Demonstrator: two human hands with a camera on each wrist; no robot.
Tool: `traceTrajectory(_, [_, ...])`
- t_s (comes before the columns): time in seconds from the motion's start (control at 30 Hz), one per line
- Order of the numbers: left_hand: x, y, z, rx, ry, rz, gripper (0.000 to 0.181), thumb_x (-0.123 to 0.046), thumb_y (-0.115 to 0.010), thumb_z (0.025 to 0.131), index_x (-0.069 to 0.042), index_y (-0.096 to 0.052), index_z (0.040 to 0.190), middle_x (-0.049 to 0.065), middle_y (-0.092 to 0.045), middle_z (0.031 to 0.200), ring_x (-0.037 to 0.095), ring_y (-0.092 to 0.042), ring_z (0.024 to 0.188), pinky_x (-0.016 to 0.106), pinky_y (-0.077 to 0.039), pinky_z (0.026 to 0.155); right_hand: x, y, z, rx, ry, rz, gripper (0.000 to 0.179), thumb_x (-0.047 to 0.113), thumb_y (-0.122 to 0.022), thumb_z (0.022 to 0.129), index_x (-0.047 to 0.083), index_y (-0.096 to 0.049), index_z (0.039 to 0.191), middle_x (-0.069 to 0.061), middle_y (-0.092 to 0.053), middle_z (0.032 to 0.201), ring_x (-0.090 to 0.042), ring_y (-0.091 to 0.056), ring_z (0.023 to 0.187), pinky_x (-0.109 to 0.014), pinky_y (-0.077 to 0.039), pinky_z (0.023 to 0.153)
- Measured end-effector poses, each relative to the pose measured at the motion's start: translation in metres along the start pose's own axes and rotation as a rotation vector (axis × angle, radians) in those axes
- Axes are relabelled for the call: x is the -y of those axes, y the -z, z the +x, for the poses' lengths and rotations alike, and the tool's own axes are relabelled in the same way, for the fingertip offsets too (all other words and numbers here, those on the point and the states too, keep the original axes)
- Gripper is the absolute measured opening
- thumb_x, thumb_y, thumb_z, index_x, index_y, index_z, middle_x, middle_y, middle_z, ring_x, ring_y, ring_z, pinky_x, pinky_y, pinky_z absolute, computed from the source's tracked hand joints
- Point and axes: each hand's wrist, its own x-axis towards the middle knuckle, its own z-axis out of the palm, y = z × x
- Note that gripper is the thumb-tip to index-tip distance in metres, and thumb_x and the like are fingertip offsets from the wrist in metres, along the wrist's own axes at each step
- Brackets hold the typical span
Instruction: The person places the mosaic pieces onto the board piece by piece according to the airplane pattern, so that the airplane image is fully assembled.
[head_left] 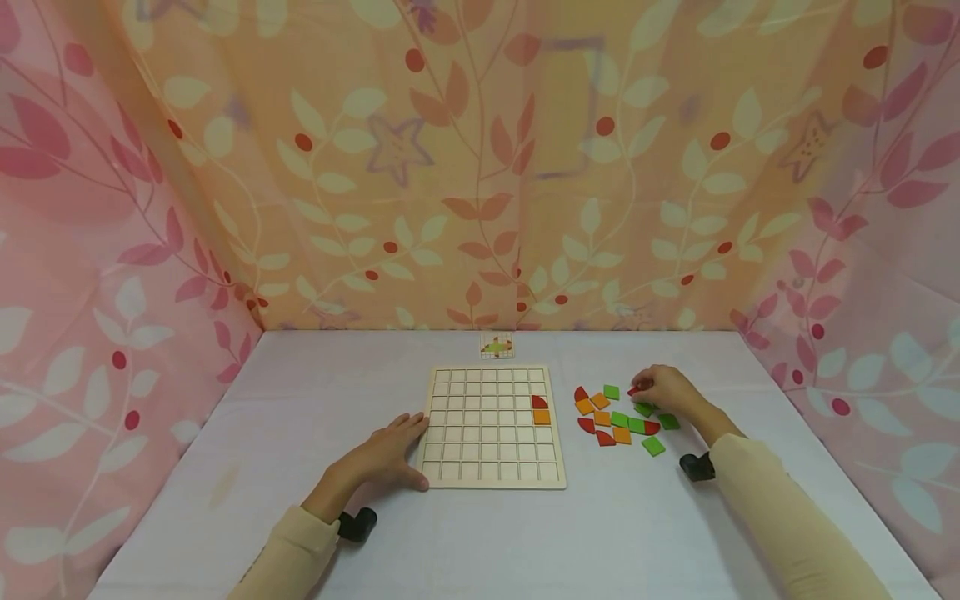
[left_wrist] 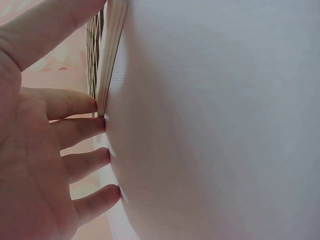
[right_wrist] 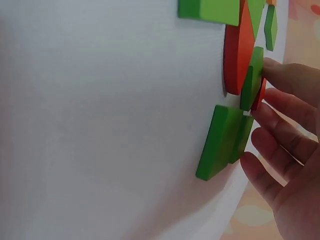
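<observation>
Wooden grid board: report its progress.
Looks done: a red quarter-circle tile and an orange square tile sit on the wooden grid board. In hand: the right hand pinches another red tile; the left hand touches the board. Remaining: most cells are bare; loose colored tiles lie beside it.

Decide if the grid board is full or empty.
Neither: the board holds one red piece and one orange square; other cells are bare.
</observation>
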Motion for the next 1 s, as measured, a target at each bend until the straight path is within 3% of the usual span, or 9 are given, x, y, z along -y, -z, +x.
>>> traceTrajectory(0.3, [0.000, 0.000, -0.001, -0.001, 0.001, -0.001, 0.104, -0.037, -0.087, 0.068, -0.004, -0.034, 0.151, 0.014, -0.028, 0.160, 0.038, -0.018, 0.150, 0.061, -0.021, 0.117, 0.006, -0.002, -0.004, -0.028, -0.044, -0.044, 0.042, 0.028, -0.075, 0.085, -0.006, -0.068, 0.109, -0.015, -0.067, 0.094, -0.023, -0.053, 0.081, -0.037, -0.050, 0.075])
traceTrajectory(0.63, [-0.003, 0.002, -0.001, 0.001, 0.025, 0.001, 0.105, -0.037, -0.087, 0.068, -0.006, -0.033, 0.152, 0.012, -0.027, 0.161, 0.038, -0.017, 0.150, 0.061, -0.022, 0.117, 0.011, -0.003, -0.004, -0.044, -0.052, -0.037, 0.033, 0.023, -0.072, 0.087, -0.005, -0.071, 0.104, -0.014, -0.069, 0.092, -0.022, -0.055, 0.078, -0.035, -0.051, 0.073])
traceTrajectory(0.87, [-0.004, 0.003, -0.002, 0.002, 0.019, -0.009, 0.104, -0.036, -0.088, 0.067, -0.004, -0.034, 0.151, 0.014, -0.028, 0.160, 0.039, -0.018, 0.150, 0.062, -0.022, 0.116, 0.010, -0.007, -0.003, -0.054, -0.037, 0.003, 0.037, 0.022, -0.072, 0.087, -0.004, -0.069, 0.113, -0.017, -0.068, 0.102, -0.026, -0.055, 0.088, -0.045, -0.052, 0.088])
traceTrajectory(1.0, [-0.005, 0.004, -0.003, 0.004, 0.009, -0.008, 0.104, -0.035, -0.088, 0.068, -0.003, -0.034, 0.150, 0.015, -0.029, 0.160, 0.040, -0.018, 0.150, 0.062, -0.022, 0.116, 0.009, -0.008, -0.004, -0.083, 0.011, 0.005, 0.038, 0.022, -0.073, 0.087, -0.004, -0.068, 0.114, -0.016, -0.065, 0.099, -0.026, -0.054, 0.088, -0.042, -0.052, 0.084])
